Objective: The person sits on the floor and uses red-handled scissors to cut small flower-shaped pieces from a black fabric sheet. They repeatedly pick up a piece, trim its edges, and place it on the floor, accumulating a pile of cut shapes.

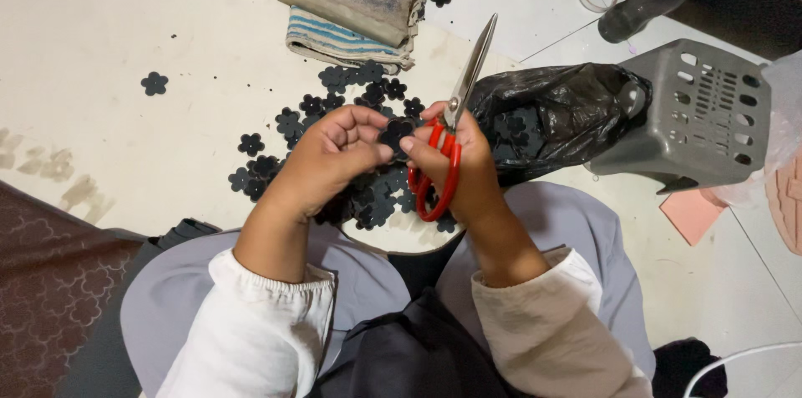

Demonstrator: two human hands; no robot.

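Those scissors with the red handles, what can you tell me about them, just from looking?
The scissors have long, plain metal blades and red loop handles that look like plastic or coated metal. The blades are closed or nearly so and point up and away from the person, toward the folded cloth. The right hand holds them, its fingers through the red loops. The handles sit above a heap of dark flower-shaped cutouts on the pale floor, beside a black plastic bag. The left hand holds one dark cutout against them.
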